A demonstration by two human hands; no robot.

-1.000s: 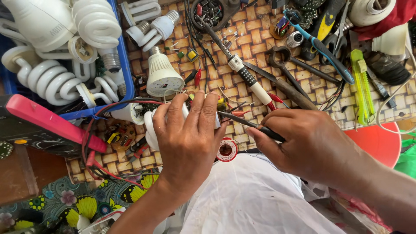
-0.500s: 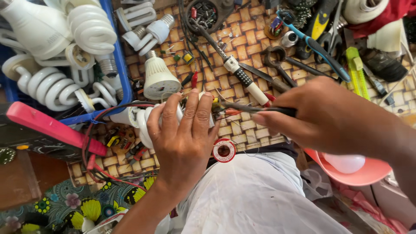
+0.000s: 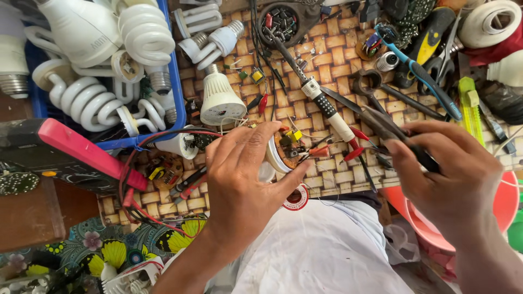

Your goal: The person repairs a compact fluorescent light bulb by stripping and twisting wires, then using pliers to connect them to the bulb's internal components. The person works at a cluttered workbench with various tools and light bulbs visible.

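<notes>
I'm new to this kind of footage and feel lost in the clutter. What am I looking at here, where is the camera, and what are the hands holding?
The picture comes from a camera worn on a person's head, looking down at their own two bare hands; there is no machine. The left hand grips an opened white lamp base whose small circuit parts face the right. The right hand holds a dark slim tool pointed toward that base; I cannot tell exactly which tool. Below lies a woven mat strewn with tools, including a blue-handled one. A white bulb lies near the middle. At upper left, a blue tray is full of spiral lamps. A pink-cased meter sits at left, with red and black leads.
</notes>
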